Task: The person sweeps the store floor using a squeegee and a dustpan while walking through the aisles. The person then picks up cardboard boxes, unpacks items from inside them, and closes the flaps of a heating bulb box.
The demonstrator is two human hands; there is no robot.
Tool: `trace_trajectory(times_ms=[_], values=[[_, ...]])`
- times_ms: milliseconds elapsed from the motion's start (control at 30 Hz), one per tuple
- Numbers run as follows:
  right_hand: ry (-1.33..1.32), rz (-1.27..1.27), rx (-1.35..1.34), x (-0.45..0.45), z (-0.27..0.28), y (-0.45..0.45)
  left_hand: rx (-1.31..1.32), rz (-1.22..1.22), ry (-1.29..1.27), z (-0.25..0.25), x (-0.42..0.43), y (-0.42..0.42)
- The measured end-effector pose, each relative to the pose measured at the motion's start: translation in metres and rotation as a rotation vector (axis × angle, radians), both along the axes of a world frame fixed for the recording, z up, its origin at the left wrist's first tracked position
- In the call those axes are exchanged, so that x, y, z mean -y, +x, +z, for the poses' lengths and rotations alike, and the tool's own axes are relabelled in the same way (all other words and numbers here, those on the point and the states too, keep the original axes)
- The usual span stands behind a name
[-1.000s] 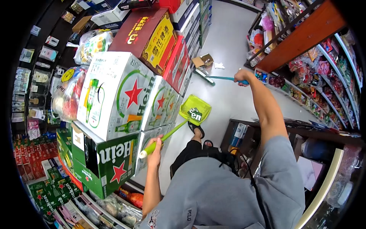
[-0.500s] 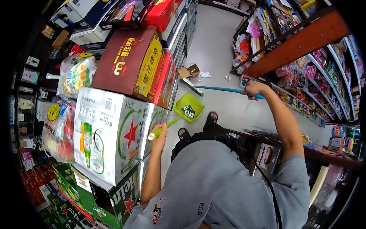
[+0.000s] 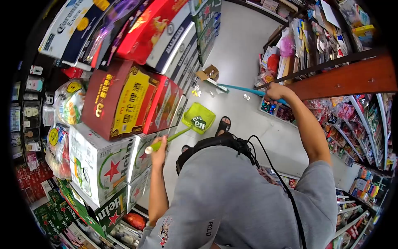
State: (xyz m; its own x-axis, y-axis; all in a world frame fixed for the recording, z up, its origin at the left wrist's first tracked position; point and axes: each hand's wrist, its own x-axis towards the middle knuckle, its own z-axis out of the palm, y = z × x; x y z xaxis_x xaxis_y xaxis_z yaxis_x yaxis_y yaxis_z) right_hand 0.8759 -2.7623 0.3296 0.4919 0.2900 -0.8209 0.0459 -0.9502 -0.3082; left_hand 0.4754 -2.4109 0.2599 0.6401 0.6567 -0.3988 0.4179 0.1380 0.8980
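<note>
My left hand (image 3: 158,151) is closed around the light green handle of a dustpan (image 3: 198,108), whose pan rests on the floor near my feet with a green and white scrap in it. My right hand (image 3: 278,93) grips the blue handle of a broom (image 3: 240,88). The broom's head touches the floor beside an open cardboard box (image 3: 208,74). Small bits of paper litter (image 3: 197,92) lie on the floor between the box and the dustpan.
Stacked drink cartons (image 3: 101,162) rise close on the left, with more boxes beyond. Shelves of packaged goods (image 3: 348,112) and a reddish-brown beam (image 3: 352,76) stand on the right. A grey floor (image 3: 244,33) runs between them. A black cord (image 3: 275,166) hangs over my shirt.
The view has shifted forward along the cartons. The broom's head has moved beside the box, and scraps of litter now show on the floor near it. Both hands have kept their grips.
</note>
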Motion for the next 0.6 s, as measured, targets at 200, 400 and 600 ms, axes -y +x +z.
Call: trace_trajectory(times_ms=[200,400,600], values=[[0.024,0.19,0.072,0.024,-0.03,0.04,-0.037,0.022,-0.035,0.001,0.016,0.058],[0.007,0.021,-0.024,0.096,0.033,0.032,0.033,-0.005,-0.025,-0.031,0.008,0.098],[0.02,-0.097,-0.018,0.148,0.067,0.001,0.021,-0.021,-0.034,-0.038,0.004,0.129]])
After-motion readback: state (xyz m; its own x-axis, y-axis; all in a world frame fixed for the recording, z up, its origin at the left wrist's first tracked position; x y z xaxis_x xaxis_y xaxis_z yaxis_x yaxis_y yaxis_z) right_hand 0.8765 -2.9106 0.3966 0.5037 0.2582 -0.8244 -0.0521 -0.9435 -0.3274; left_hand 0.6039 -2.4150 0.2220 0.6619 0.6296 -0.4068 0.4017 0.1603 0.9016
